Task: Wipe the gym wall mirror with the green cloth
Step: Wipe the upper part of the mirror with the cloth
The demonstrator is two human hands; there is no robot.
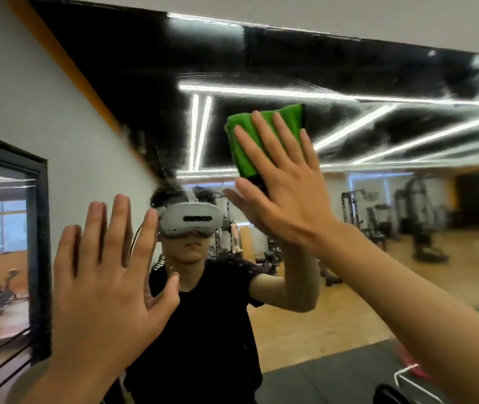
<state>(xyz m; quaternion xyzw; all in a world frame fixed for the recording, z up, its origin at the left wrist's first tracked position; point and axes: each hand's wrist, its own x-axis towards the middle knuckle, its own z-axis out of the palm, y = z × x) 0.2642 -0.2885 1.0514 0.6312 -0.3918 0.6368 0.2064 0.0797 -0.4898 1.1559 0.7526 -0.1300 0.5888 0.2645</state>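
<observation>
The gym wall mirror (378, 199) fills most of the view and reflects a person in a headset and black shirt. My right hand (285, 188) presses the folded green cloth (247, 135) flat against the glass, fingers straight and spread, above the reflected head. The cloth shows above and left of the fingers; the rest is hidden under my palm. My left hand (107, 272) is raised lower left, fingers straight and spread, palm toward the mirror; whether it touches the glass I cannot tell.
A white wall (28, 97) meets the mirror's left edge. A dark-framed window (38, 258) sits at the lower left. The reflection shows weight machines (413, 217), a wooden floor and dark mats.
</observation>
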